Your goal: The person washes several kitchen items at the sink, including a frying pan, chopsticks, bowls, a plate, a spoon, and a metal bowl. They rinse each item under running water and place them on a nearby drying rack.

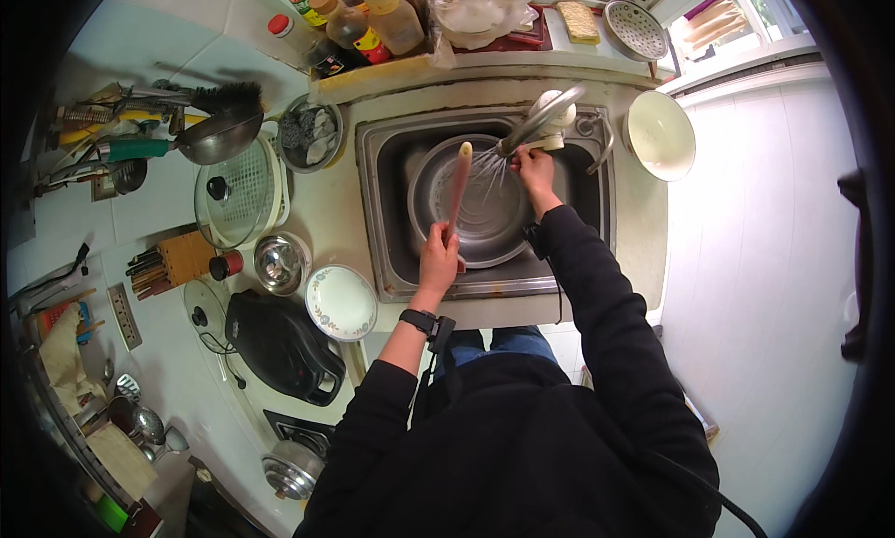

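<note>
My left hand [438, 254] is closed around a long utensil with a pale pink handle [461, 179], held over the near left part of a metal basin [419, 216]. Its other end is mostly hidden by my hand, so its kind does not show. The basin sits inside a steel sink [371, 193] and has shallow water in it. Water sprays down into it from a curved metal faucet [545, 117]. My right hand [534, 172] is at the faucet's outlet, its fingers bent together; what they pinch there is too small to make out.
A cream bowl [660, 135] stands right of the sink. Along the left counter are a patterned plate [341, 302], a steel bowl [282, 263], a pot of scouring pads [310, 133], a knife block [191, 260] and a black appliance [280, 347]. Bottles [354, 30] line the back ledge.
</note>
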`<state>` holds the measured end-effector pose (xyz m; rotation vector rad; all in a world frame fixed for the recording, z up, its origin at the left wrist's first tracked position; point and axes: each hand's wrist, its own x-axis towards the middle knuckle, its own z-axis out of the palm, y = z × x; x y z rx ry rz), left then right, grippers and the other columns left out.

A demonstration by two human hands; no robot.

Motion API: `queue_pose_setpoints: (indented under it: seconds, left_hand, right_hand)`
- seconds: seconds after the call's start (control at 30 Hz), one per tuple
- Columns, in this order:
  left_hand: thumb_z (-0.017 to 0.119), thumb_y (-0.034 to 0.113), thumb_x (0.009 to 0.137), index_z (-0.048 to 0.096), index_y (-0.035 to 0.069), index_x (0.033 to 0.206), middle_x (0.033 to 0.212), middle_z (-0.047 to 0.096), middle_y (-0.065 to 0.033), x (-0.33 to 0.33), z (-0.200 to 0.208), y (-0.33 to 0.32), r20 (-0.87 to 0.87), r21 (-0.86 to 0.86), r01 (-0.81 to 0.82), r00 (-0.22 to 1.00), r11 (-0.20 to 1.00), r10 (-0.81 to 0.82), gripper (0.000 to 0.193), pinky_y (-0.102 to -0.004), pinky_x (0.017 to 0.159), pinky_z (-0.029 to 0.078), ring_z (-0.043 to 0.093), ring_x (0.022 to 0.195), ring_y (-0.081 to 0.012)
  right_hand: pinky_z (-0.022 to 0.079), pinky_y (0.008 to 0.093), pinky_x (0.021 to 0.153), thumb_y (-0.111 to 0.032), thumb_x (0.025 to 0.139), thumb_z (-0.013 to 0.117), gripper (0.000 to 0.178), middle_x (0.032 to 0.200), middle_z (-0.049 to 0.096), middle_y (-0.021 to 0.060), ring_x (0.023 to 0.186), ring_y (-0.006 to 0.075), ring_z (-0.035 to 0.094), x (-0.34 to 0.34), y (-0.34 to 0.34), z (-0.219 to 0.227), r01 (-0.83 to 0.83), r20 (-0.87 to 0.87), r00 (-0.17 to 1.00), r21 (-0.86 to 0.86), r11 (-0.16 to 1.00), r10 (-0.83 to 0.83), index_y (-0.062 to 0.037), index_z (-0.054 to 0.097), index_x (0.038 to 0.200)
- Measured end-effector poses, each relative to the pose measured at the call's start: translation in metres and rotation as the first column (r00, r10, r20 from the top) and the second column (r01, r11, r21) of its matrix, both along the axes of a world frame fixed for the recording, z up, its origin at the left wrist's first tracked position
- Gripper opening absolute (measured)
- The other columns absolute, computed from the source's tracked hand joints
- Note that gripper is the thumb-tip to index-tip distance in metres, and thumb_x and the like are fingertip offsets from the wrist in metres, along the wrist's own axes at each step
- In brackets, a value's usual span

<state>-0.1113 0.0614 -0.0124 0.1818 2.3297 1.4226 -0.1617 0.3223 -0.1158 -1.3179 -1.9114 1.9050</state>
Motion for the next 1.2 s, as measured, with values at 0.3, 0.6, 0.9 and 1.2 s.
queue_pose_setpoints:
  seconds: [0.3,0.6,0.9,1.2]
  left_hand:
    - [0.056,0.011,0.093,0.054,0.002,0.104,0.076,0.065,-0.0108,-0.003,-0.008,0.027,0.016,-0.049,0.089,0.996,0.995,-0.088,0.015,-0.0364,0.054,0.051,0.065,0.057,-0.0233]
    - [0.060,0.003,0.093,0.053,-0.004,0.109,0.101,0.070,-0.0139,-0.071,-0.022,0.098,0.367,0.446,-0.218,0.929,0.868,0.044,0.019,-0.0290,0.085,0.052,0.068,0.094,-0.0187]
    - [0.058,0.011,0.097,0.054,0.003,0.106,0.107,0.069,-0.0153,-0.107,0.019,0.103,0.334,0.420,-0.251,0.936,0.872,0.109,0.013,-0.0347,0.080,0.056,0.069,0.092,-0.0213]
    - [0.058,0.011,0.097,0.052,0.003,0.102,0.108,0.068,-0.0182,-0.102,0.051,0.075,0.287,0.565,-0.378,0.923,0.733,0.255,0.011,-0.0335,0.078,0.057,0.068,0.095,-0.0221]
  right_hand:
    - [0.049,0.0274,0.063,-0.022,0.092,0.058,0.041,0.097,0.066,0.0059,0.074,0.0131,0.064,0.043,-0.017,0.040,-0.145,0.031,0.988,-0.170,0.975,0.152,-0.0015,0.054,0.128]
    - [0.047,0.0254,0.070,-0.018,0.097,0.053,0.027,0.099,0.066,0.0029,0.082,0.0094,0.061,0.130,-0.028,0.076,-0.115,0.014,0.991,-0.388,0.915,0.131,-0.0043,0.061,0.119]
    - [0.047,0.0238,0.070,-0.019,0.097,0.054,0.028,0.098,0.066,0.0035,0.082,0.0090,0.061,0.136,-0.027,0.077,-0.063,0.021,0.997,-0.417,0.907,0.079,-0.0044,0.060,0.119]
    - [0.048,0.0258,0.070,-0.031,0.099,0.053,0.037,0.097,0.064,0.0045,0.081,0.0119,0.061,0.065,-0.033,0.091,-0.164,-0.144,0.984,-0.531,0.831,0.101,-0.0056,0.051,0.126]
